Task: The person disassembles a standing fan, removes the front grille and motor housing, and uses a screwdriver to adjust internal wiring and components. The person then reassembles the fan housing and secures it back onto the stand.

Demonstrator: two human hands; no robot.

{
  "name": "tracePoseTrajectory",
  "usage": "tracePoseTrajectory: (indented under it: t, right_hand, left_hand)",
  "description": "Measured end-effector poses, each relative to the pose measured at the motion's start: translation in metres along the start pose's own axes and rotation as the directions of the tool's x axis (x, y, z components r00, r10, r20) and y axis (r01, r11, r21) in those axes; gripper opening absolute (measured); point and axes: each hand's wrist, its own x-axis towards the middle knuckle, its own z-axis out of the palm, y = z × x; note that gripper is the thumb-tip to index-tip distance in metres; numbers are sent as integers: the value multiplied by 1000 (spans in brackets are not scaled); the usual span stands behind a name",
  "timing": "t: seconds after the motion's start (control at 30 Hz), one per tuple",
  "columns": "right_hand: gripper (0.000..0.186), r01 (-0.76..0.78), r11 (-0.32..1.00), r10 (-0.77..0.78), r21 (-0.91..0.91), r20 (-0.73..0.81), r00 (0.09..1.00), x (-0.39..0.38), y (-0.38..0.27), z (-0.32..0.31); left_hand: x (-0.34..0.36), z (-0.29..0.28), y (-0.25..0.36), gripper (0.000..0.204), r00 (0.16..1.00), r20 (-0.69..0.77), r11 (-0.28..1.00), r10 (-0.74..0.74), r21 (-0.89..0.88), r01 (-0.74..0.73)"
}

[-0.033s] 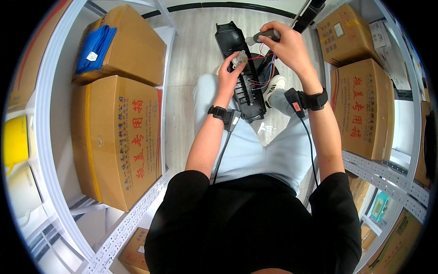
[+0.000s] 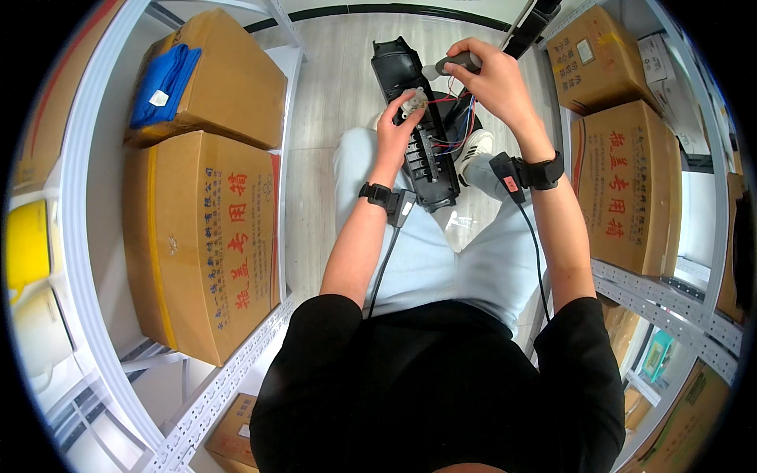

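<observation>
My left hand (image 2: 395, 130) is closed around a small pale, semi-clear housing (image 2: 415, 101) with thin red wires running from it. It holds the housing over a long black plastic tray-like shell (image 2: 392, 63). My right hand (image 2: 501, 83) grips a dark grey handheld tool (image 2: 457, 63) with a pale rounded end pointing left, just above and right of the housing. The tool's exact kind cannot be made out. Red and blue wires (image 2: 471, 118) loop below my right hand to a row of black parts (image 2: 424, 158) inside the shell. My legs lie beneath the shell's near end.
Cardboard boxes (image 2: 205, 244) fill the metal shelf on the left, with a folded blue cloth (image 2: 165, 85) on one. More boxes (image 2: 627, 185) stand on the right shelf. A dark round base (image 2: 461, 118) sits behind the wires. Cables hang from both wristbands.
The tool in my right hand has shifted very slightly left. My left hand and the shell look unmoved.
</observation>
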Motion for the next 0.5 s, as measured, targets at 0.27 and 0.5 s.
tracePoseTrajectory:
  t: [0.27,0.5]
  right_hand:
    - [26,-25,998,28,58,-37,999,-6,-2,-15]
    - [24,-53,998,52,30,30,998,-21,-25,-50]
  left_hand:
    - [3,-6,-14,26,1000,-25,1000,-15,-24,15]
    - [5,-6,-15,30,993,-113,998,-44,-41,40]
